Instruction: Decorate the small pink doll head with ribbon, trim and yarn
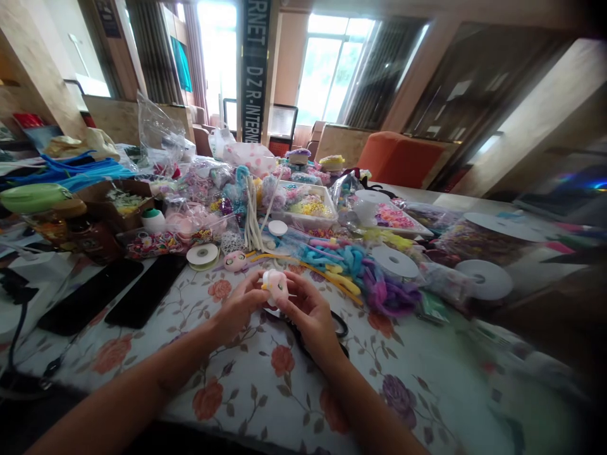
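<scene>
Both my hands meet over the flowered tablecloth (265, 379) and pinch a small pink and white toy piece (275, 283) between the fingertips. My left hand (237, 309) holds its left side with curled fingers. My right hand (308, 316) grips it from the right and below. A similar pink round piece (235, 260) lies on the cloth just beyond my left hand. Something black (339, 325) lies under my right hand.
Fuzzy wire stems in blue, purple and yellow (360, 272) lie to the right. White ribbon spools (394, 260), a tray of beads (308, 208) and bags of craft bits crowd the far half. Two black phones (118, 294) lie at left. An orange chair (403, 158) stands behind.
</scene>
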Tool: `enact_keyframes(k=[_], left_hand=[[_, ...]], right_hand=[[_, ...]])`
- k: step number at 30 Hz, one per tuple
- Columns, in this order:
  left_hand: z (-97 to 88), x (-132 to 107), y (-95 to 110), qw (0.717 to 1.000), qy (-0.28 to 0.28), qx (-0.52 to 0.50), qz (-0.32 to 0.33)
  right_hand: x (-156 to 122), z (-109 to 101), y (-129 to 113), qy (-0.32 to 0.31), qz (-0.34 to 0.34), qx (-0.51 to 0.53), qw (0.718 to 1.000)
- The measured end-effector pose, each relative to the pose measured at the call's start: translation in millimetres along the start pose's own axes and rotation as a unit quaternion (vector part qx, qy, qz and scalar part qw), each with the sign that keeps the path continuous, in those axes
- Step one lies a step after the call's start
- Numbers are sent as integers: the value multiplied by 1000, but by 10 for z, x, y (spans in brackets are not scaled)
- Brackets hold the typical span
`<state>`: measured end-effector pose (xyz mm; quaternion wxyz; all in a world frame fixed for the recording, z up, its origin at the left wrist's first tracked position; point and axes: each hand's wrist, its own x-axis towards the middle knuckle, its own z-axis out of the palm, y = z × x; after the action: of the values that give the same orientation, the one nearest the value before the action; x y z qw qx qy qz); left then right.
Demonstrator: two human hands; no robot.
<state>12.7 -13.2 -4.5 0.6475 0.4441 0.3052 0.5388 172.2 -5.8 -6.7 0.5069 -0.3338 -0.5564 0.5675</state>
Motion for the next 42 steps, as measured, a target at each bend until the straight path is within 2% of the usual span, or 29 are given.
enact_keyframes(k=[7, 13, 19, 25, 38, 42], left_hand=[[-55, 4, -68, 999, -17, 32, 27], [-24, 13, -88, 999, -18, 34, -5], [-12, -11, -28, 1000, -22, -11, -10], [-17, 4, -26, 999, -20, 36, -2], [32, 32, -10, 1000, -10, 10, -23], [29, 23, -12, 1000, -10, 5, -12]], right_hand=[[-29, -35, 79, 18, -80, -77, 994], [-52, -43, -7, 30, -73, -113, 990], [-71, -43, 19, 26, -111, -173, 978], [-68, -57, 97, 41, -145, -201, 968], [-81, -49, 41, 40, -112, -229, 966], [-94, -44, 21, 42, -119, -244, 962]])
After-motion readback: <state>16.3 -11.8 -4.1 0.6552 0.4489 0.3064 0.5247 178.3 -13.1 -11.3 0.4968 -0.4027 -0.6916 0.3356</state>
